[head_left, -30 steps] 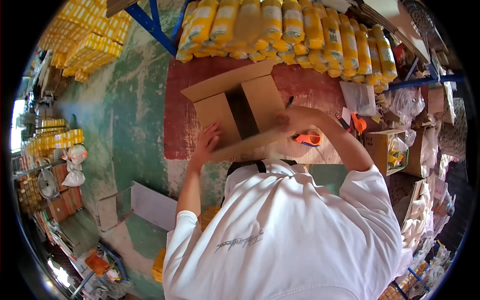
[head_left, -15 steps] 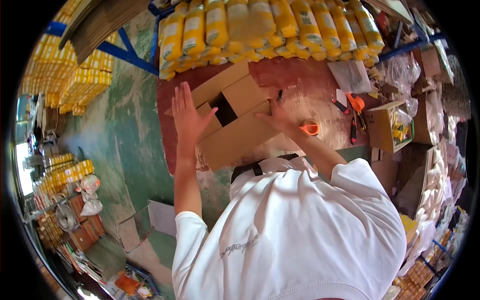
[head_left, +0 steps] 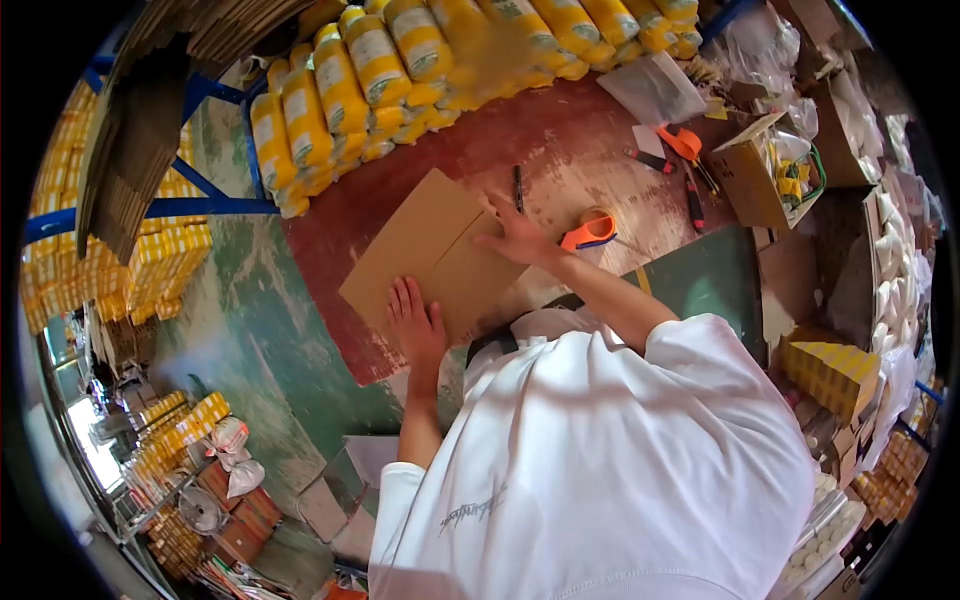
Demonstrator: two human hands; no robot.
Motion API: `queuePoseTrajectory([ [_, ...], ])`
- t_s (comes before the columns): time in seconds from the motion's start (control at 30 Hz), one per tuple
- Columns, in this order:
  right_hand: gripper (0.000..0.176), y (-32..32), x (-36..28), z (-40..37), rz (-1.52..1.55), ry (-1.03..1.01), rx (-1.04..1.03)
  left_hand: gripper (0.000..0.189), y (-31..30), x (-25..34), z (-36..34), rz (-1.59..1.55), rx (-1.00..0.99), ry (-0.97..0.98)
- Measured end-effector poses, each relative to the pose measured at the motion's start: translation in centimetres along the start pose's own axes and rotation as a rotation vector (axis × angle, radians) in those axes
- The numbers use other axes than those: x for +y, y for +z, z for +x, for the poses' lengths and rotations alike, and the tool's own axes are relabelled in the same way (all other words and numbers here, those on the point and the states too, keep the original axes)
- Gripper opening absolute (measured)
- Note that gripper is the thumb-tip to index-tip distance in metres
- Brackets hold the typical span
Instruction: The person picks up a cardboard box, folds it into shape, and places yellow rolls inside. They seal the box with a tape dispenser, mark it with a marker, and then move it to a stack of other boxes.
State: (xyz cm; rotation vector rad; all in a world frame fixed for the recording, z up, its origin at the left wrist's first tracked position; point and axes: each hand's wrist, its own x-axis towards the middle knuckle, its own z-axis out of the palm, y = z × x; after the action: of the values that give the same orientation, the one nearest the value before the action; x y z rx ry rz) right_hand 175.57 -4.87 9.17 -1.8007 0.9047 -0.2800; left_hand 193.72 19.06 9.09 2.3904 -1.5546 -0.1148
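A brown cardboard box [head_left: 430, 235] rests on the red, worn tabletop, its top flaps folded down to a narrow seam. My left hand [head_left: 415, 320] lies flat on the near flap with its fingers stretched out. At the right end of the box, my right hand [head_left: 522, 240] touches the cardboard, fingers extended and apart. Just beyond that hand is a black marker [head_left: 518, 188]. To its right stands an orange tape dispenser [head_left: 590, 230]. What the box contains is hidden.
Yellow-wrapped bundles [head_left: 370, 65] are stacked along the table's far edge. At the right lie an orange-handled tool [head_left: 682, 143], a red-and-black cutter [head_left: 694, 203] and an open carton [head_left: 745, 170] of supplies. Blue rack bars [head_left: 215, 207] stand at the left.
The box's flaps have come down over the dark opening. My left hand has moved from the raised side onto the top. The camera view has turned, and the right hand stays at the box's right end.
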Motion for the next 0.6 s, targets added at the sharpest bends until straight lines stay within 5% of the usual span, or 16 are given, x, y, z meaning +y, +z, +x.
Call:
queuePoseTrajectory([
  [0.07,0.081,0.0,0.2,0.1,0.019,-0.283,0.035,0.063,-0.1,-1.1,0.1,-0.059,-0.022,-0.015],
  [0.17,0.078,0.2,-0.2,-0.1,-0.046,-0.265,-0.071,0.065,0.3,-3.4,-0.6,0.316,0.088,-0.200],
  [0.27,0.080,0.7,0.3,-0.6,-0.059,-0.282,-0.056,0.076,-1.1,-1.2,0.7,0.371,0.258,-0.786],
  [0.37,0.086,0.9,0.7,-0.9,0.018,-0.255,0.006,0.087,-0.1,-3.2,0.7,-0.350,0.271,-0.998],
  [0.47,0.092,0.5,1.0,-1.7,0.045,-0.142,0.024,0.086,-0.2,-3.9,0.4,-0.377,0.084,-0.856],
  [0.6,0.092,-0.5,2.0,-3.6,0.019,-0.051,0.011,0.082,-0.2,-3.1,0.6,-0.303,0.126,-0.629],
])
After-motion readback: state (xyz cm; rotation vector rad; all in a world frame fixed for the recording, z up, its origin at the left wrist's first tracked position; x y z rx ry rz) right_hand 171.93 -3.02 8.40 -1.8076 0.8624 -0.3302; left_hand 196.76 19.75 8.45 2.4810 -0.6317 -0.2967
